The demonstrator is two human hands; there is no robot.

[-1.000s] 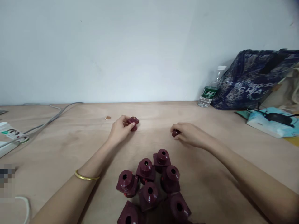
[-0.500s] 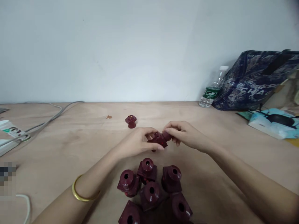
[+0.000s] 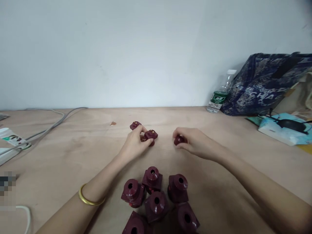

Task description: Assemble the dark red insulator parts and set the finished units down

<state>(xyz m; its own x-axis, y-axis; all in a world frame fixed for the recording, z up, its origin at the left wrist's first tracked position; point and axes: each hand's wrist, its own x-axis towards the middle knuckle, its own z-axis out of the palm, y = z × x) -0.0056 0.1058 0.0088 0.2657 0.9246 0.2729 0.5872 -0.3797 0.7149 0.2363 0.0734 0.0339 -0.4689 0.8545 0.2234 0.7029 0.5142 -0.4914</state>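
Note:
My left hand (image 3: 136, 140) pinches a dark red square-topped fitting (image 3: 151, 134) with brass-coloured bits on its top, close to the tabletop. Just behind it sits a similar fitting (image 3: 135, 124), partly hidden by my fingers. My right hand (image 3: 191, 140), some way to the right, has its fingers curled round a small rounded dark red piece (image 3: 179, 139); much of that piece is covered. Nearer to me stands a group of several glossy dark red fittings (image 3: 157, 203), each with a round hole in its domed top.
A water bottle (image 3: 218, 96) and a dark patterned bag (image 3: 255, 84) lean by the wall at right, beside a pale blue packet (image 3: 280, 128). Grey cables (image 3: 55, 125) and a white cup (image 3: 12, 138) lie at left. A small brown scrap (image 3: 113, 123) rests near the wall.
My hands have moved apart, and the two dark red parts held together between them are now separate. My left hand has carried the square-topped fitting leftward, beside the one behind.

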